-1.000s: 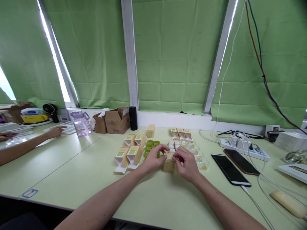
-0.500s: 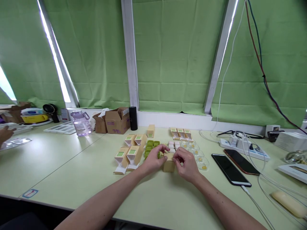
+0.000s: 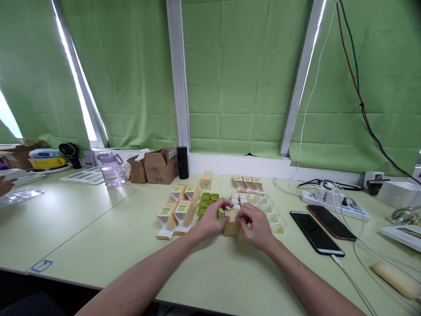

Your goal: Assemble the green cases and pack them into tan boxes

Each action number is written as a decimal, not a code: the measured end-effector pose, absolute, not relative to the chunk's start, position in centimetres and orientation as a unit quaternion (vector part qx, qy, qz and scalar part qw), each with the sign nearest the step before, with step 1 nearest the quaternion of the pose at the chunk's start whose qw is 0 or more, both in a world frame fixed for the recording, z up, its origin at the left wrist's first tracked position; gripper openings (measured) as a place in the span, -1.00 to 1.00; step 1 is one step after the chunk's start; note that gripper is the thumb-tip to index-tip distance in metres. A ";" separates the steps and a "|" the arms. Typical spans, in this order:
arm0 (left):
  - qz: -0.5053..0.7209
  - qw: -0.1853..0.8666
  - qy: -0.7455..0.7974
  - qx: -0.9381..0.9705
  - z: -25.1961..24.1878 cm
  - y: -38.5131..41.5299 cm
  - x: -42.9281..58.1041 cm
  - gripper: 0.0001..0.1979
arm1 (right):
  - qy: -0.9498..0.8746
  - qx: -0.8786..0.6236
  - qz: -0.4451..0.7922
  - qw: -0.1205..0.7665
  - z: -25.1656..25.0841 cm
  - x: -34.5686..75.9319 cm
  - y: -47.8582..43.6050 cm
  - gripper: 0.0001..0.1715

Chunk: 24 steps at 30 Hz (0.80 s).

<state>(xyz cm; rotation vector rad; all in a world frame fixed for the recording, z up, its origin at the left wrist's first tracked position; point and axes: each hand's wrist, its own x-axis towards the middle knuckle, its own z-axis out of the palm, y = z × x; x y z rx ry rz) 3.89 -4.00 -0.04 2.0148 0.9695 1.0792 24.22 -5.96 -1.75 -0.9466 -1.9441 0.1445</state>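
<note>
Since the earlier frame a co-worker's hand (image 3: 4,186) has drawn back to the far left edge, and ours have barely shifted. Our left hand (image 3: 212,218) clasps the box (image 3: 232,227) from its left side, fingers curled on it. Our right hand (image 3: 257,228) pinches its top edge. The box stands on the table (image 3: 98,228), just before the green pots (image 3: 206,199).

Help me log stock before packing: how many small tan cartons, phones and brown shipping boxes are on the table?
Small tan cartons: 9 (one in the hands)
Phones: 2
Brown shipping boxes: 2
Total: 13
</note>
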 end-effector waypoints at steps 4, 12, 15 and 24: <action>0.408 0.319 0.376 0.768 0.1 -4.1 3.8 -0.60 | -0.836 -0.352 0.034 0.420 -0.7 25.1 -6.3 -0.82; 0.430 0.301 0.371 0.766 0.4 -4.1 3.8 -0.72 | -0.845 -0.402 -0.008 0.351 0.0 25.8 -6.1 -0.52; 0.449 0.288 0.386 0.753 0.2 -3.8 3.8 -0.77 | -0.810 -0.450 -0.041 0.373 -0.4 25.7 -5.7 -0.58; 0.466 0.276 0.384 0.748 0.0 -3.9 3.8 -0.77 | -0.854 -0.389 0.010 0.346 0.9 25.7 -7.2 -0.48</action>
